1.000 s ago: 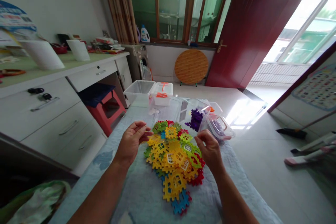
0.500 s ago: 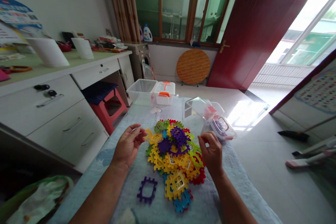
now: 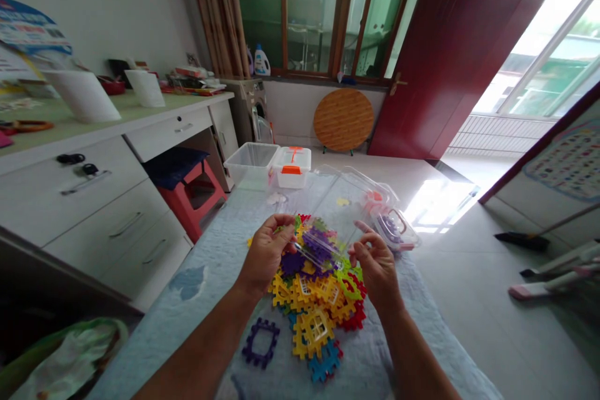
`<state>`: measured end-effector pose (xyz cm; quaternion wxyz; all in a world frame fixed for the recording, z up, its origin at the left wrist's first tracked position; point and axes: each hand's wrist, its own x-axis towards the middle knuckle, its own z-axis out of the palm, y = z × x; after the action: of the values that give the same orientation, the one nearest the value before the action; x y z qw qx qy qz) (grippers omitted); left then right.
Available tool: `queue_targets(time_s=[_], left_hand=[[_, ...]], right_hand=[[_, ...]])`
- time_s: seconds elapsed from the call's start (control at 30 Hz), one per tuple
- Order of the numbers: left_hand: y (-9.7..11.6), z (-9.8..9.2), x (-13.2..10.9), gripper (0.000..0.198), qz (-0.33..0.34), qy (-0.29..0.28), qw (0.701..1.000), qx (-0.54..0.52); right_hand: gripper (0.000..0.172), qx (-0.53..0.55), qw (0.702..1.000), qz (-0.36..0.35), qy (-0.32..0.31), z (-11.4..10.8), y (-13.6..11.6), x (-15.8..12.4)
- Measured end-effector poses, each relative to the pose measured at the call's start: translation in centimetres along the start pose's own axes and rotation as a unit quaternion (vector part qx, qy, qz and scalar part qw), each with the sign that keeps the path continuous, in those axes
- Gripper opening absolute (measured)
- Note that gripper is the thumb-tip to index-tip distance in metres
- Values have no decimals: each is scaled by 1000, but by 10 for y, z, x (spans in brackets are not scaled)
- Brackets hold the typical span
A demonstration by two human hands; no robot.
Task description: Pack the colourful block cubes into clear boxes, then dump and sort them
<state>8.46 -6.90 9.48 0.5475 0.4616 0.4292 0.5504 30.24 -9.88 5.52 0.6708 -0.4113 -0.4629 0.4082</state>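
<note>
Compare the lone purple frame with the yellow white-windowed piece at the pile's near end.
Centre: the purple frame is open, cloth showing through; the yellow piece has a white window.
Place: the purple frame lies apart; the yellow piece sits in the pile.
Shared: notched edges.

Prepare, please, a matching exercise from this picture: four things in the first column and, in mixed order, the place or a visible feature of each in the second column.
First column
1. clear plastic container
2. single purple frame
3. white lidded box
4. round wooden board

Second column
A. on edge, below the window
B. on the blue cloth, apart from the coloured pile
C. between the left hand and the right hand
D. an orange latch on its front

Right pairs: 1-C, 2-B, 3-D, 4-A
</note>
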Motion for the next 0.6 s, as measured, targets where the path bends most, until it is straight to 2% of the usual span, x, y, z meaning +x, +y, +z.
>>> queue_targets(time_s=[0.1, 0.23, 0.37, 0.6], left_hand=[[4, 8, 6, 23, 45, 34, 994, 92], [6, 15, 9, 16, 93, 66, 980, 164], [2, 21, 10, 14, 84, 71, 984, 142], [-13, 28, 16, 18, 65, 118, 988, 72]], right_hand=[[26, 17, 998, 35, -39, 0, 1, -1], [24, 18, 997, 42, -59, -1, 7, -1], [22, 4, 996, 46, -72, 0, 11, -2], [24, 36, 995, 72, -57, 2, 15, -3]])
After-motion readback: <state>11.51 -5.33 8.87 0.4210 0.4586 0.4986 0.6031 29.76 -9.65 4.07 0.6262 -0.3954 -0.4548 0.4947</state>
